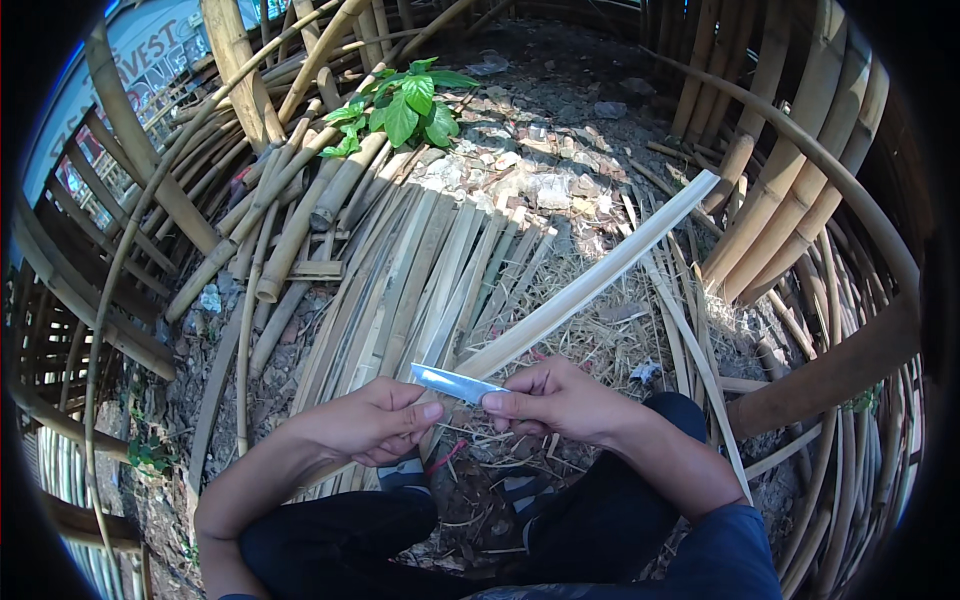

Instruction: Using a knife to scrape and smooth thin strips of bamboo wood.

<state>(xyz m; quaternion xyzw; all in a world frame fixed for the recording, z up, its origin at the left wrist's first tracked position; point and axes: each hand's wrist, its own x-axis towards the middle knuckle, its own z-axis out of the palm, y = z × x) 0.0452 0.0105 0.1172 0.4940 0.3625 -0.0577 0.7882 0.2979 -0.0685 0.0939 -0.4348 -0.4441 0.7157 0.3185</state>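
Observation:
My right hand (pixel 545 400) is closed round a knife (pixel 455 384), its bright flat blade pointing left toward my other hand. Behind the blade runs a long pale bamboo strip (pixel 590 275), slanting from between my hands up to the far right. My left hand (pixel 385 420) is pinched shut at the near end of this strip, its thumb just below the knife tip. The fingers and the blade partly hide that end. Both hands are above my bent knees, close together.
Many split bamboo slats (pixel 400 290) lie side by side ahead on the left. Pale shavings (pixel 590 345) cover the ground near the strip. Bamboo poles (pixel 300 220) are piled at left, beside a leafy green plant (pixel 405 108). Thick upright poles (pixel 790 190) stand at right.

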